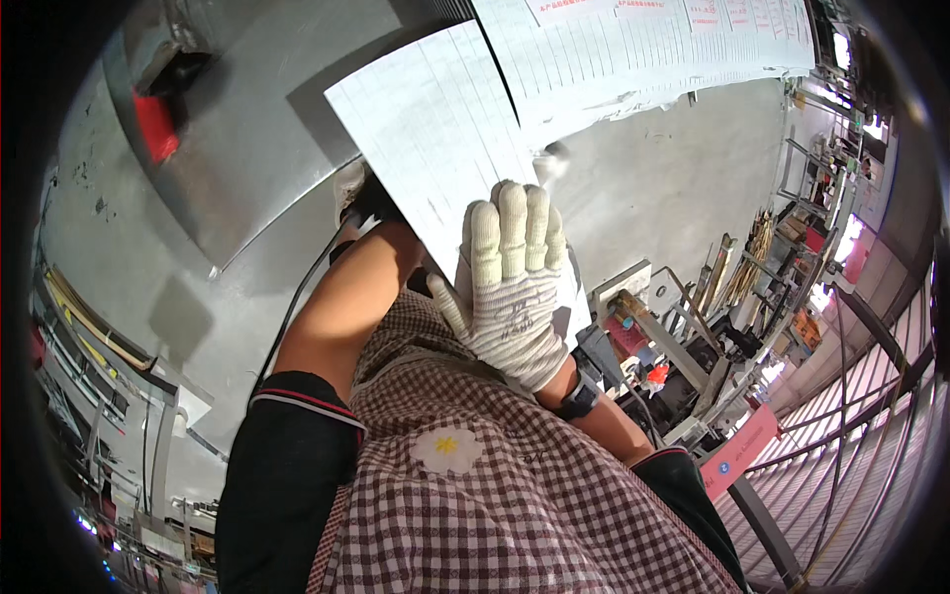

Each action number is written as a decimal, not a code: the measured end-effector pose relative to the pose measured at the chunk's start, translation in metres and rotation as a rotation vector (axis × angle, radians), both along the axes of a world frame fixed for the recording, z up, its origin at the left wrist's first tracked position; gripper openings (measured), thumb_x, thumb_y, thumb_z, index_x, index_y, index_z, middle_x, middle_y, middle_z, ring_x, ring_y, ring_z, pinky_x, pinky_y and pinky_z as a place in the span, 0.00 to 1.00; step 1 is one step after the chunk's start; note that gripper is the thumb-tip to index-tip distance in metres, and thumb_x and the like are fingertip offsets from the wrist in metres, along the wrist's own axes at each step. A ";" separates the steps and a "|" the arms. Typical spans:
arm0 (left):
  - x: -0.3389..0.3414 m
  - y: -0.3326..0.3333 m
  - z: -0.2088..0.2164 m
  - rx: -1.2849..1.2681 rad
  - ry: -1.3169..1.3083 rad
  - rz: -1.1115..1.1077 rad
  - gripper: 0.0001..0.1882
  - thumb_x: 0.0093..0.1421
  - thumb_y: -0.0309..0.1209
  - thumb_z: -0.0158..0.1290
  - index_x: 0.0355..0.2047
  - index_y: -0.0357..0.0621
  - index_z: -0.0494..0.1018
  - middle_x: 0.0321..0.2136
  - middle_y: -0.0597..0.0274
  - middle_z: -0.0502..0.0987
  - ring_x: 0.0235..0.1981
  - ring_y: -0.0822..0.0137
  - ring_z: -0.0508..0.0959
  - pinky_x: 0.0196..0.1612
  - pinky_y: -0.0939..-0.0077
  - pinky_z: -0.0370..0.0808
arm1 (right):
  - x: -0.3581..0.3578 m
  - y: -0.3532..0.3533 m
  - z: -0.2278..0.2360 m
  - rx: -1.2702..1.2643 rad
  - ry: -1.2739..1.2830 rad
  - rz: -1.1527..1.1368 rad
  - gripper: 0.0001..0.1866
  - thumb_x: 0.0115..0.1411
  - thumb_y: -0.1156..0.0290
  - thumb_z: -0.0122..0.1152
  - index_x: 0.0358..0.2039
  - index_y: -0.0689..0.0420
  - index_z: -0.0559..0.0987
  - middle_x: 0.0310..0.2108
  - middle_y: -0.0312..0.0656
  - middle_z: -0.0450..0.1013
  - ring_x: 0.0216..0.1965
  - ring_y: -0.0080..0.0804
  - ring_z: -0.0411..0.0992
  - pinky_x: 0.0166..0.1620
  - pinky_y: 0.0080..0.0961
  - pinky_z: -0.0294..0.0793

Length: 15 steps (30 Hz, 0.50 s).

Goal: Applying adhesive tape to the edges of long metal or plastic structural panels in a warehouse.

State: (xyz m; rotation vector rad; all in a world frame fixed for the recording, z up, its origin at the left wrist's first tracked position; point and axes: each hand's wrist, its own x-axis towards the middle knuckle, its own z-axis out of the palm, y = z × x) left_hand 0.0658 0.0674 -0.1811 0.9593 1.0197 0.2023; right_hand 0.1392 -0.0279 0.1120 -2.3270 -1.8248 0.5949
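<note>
A white ruled paper sheet (426,109) stands tilted in front of me. My right hand (513,287), in a white knit glove, lies over the sheet's lower right part with its back toward me. Its fingers are straight and its thumb stands apart, so it is open. A dark watch (579,398) circles the right wrist. My left forearm (341,297) reaches up to the sheet's left edge. Only a bit of my left hand (349,184) shows there; its fingers are hidden behind the paper, so its grip cannot be made out.
More printed and ruled sheets (643,59) hang at the top right. A grey metal panel (237,148) with a red part (154,127) stands at the upper left. A dark cable (287,322) runs beside my left arm. Cluttered racks and tools (683,346) are at the right.
</note>
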 end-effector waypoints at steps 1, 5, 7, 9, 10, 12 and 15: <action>-0.017 0.005 0.011 -0.023 -0.019 0.076 0.16 0.68 0.30 0.54 0.53 0.34 0.74 0.43 0.53 0.82 0.41 0.65 0.83 0.46 0.76 0.81 | -0.001 0.000 -0.001 0.089 0.011 -0.026 0.48 0.56 0.53 0.67 0.70 0.64 0.57 0.71 0.62 0.50 0.73 0.67 0.44 0.72 0.60 0.39; -0.098 0.016 0.111 -0.231 -0.223 0.400 0.16 0.68 0.29 0.53 0.53 0.33 0.74 0.43 0.51 0.82 0.41 0.64 0.83 0.46 0.76 0.81 | -0.004 0.010 -0.004 0.147 0.017 -0.027 0.46 0.56 0.55 0.66 0.68 0.64 0.58 0.70 0.61 0.52 0.72 0.66 0.47 0.72 0.60 0.40; -0.113 0.010 0.178 -0.096 -0.266 0.452 0.16 0.68 0.28 0.53 0.53 0.32 0.74 0.43 0.50 0.82 0.41 0.64 0.83 0.46 0.77 0.81 | -0.004 0.019 0.000 0.250 0.006 -0.024 0.46 0.56 0.55 0.66 0.68 0.65 0.59 0.70 0.61 0.52 0.73 0.65 0.47 0.72 0.60 0.41; -0.100 0.002 0.238 0.200 -0.432 0.404 0.14 0.67 0.26 0.54 0.50 0.32 0.76 0.41 0.51 0.83 0.41 0.63 0.84 0.47 0.75 0.81 | 0.000 0.025 0.012 0.241 -0.041 -0.030 0.48 0.53 0.52 0.68 0.68 0.65 0.60 0.69 0.61 0.54 0.72 0.64 0.48 0.71 0.59 0.45; -0.087 0.003 0.258 0.306 -0.361 0.309 0.13 0.66 0.24 0.55 0.50 0.32 0.76 0.41 0.52 0.83 0.42 0.63 0.83 0.49 0.75 0.81 | 0.003 0.027 0.019 0.230 -0.012 -0.025 0.49 0.52 0.51 0.69 0.67 0.65 0.60 0.69 0.61 0.54 0.72 0.63 0.50 0.71 0.59 0.46; -0.061 0.023 0.286 0.427 -0.263 0.052 0.15 0.63 0.27 0.60 0.50 0.38 0.78 0.43 0.57 0.83 0.42 0.61 0.83 0.54 0.71 0.77 | 0.020 0.028 0.037 0.134 0.193 -0.037 0.51 0.46 0.47 0.74 0.64 0.63 0.65 0.65 0.61 0.59 0.68 0.64 0.56 0.70 0.57 0.50; -0.042 0.053 0.303 1.463 0.193 -0.271 0.11 0.53 0.39 0.62 0.37 0.53 0.82 0.43 0.66 0.79 0.47 0.57 0.76 0.62 0.55 0.68 | 0.048 0.030 0.051 0.562 0.545 -0.122 0.46 0.45 0.44 0.77 0.58 0.60 0.72 0.57 0.54 0.69 0.62 0.57 0.64 0.64 0.49 0.63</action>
